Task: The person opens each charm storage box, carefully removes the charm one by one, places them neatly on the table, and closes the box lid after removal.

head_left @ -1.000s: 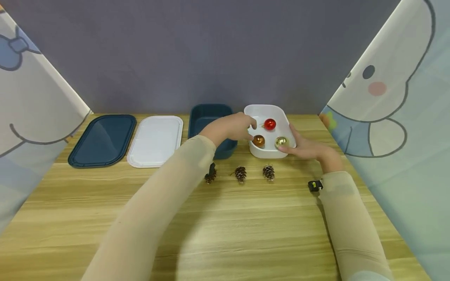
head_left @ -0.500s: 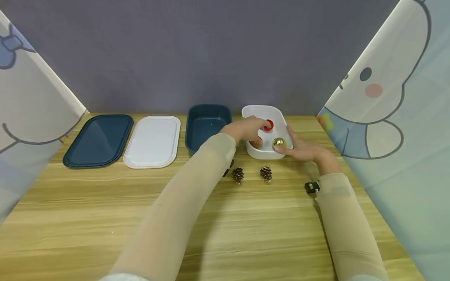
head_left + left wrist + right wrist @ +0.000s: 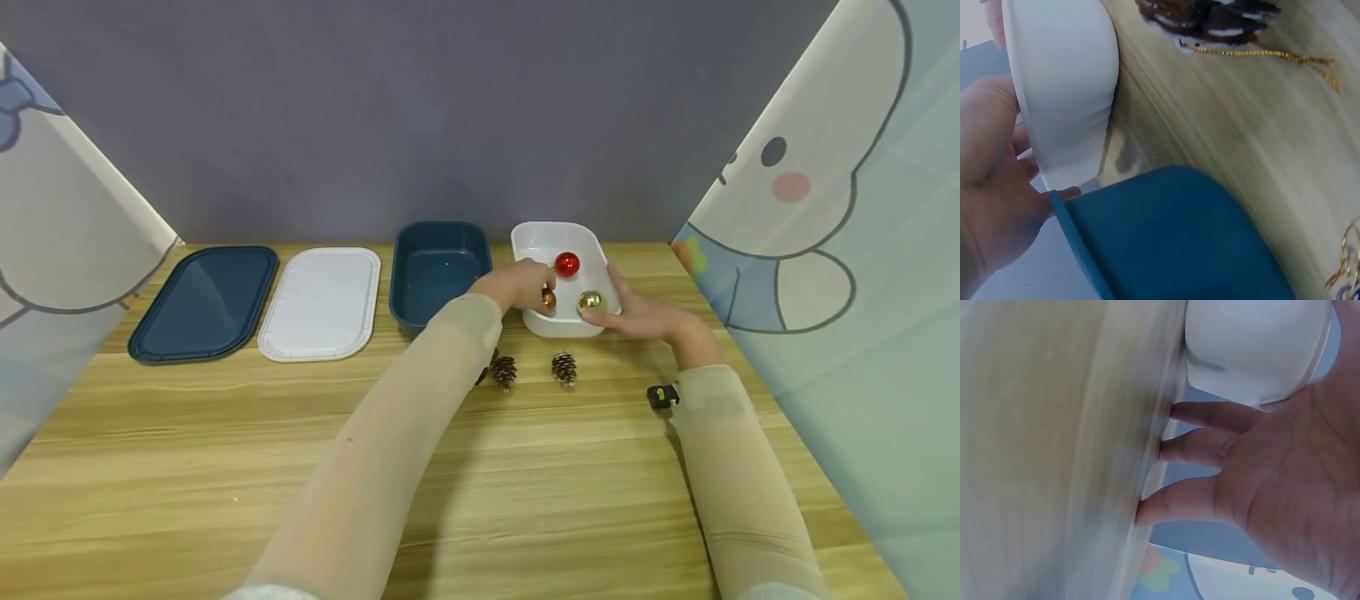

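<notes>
Inside the white box (image 3: 555, 232), my left hand (image 3: 517, 285) pinches an orange Christmas bauble (image 3: 550, 300) between finger and thumb. The left wrist view shows this hand (image 3: 997, 162) over the box's rim, with its fingertips hidden behind the wall. At the box's right front corner my right hand (image 3: 641, 317) grips the wall, its thumb beside a gold bauble (image 3: 592, 301). In the right wrist view the other fingers (image 3: 1188, 499) of that hand reach down to the table. A red bauble (image 3: 567, 264) lies farther back in the box.
Left of the white box stands a dark blue box (image 3: 438, 275). A white lid (image 3: 321, 304) and a dark blue lid (image 3: 204, 304) lie farther left. Two pinecones (image 3: 504, 373) (image 3: 564, 367) show in front of the boxes.
My left hand has moved right into the white box, over the red bauble at first, then back to the orange one. My right hand has stayed on the box.
</notes>
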Demonstrator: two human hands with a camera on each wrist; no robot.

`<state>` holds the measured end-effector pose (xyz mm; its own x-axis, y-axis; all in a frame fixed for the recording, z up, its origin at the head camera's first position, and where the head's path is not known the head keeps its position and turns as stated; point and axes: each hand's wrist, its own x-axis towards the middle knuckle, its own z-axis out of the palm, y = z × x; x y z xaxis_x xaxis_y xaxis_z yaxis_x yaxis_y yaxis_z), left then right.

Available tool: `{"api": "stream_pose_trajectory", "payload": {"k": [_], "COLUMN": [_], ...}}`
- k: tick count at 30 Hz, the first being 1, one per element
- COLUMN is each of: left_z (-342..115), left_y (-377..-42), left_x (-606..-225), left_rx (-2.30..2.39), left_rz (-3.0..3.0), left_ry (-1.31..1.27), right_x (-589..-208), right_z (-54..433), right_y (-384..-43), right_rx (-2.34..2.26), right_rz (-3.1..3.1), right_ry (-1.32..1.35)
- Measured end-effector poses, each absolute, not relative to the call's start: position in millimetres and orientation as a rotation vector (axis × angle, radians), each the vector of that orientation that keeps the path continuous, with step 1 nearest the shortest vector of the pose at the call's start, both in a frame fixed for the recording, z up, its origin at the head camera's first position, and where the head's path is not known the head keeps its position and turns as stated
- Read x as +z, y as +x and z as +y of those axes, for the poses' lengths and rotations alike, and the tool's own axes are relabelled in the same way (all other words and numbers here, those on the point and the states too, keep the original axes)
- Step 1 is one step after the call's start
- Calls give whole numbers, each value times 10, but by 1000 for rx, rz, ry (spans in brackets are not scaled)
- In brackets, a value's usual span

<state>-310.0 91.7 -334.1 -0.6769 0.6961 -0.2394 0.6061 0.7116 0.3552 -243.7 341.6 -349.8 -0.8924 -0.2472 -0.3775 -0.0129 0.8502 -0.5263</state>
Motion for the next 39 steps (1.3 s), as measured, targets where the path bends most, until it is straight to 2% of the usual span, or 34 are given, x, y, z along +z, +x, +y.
{"api": "stream_pose_trajectory", "payload": {"k": [11,25,30,35,39], "left_z": [897,658,522,326,146], "left_y": [-3085,-2991,-2843,-2571,-2353], "left_x": [-3290,-3053,-2945,-2870,-2841], "left_rx": [598,1120,1380,1738,1835], "left_rz": [2579,2558,2479,2222,2124], "left_ry": [932,1045,992,819,791], "right_x": [-3514,-3519,-3525,-3530,-3520], "right_z": [3395,3432,3448,3439,3428], "right_y": [-2449,-2475,-2486,-2501,-2513], "right_rx": [-722,-764,-764,-779,-801], "right_rz": [2570,2555,2566,2570,2573], "right_ry": [-197,-198,-194,-206,-222]}}
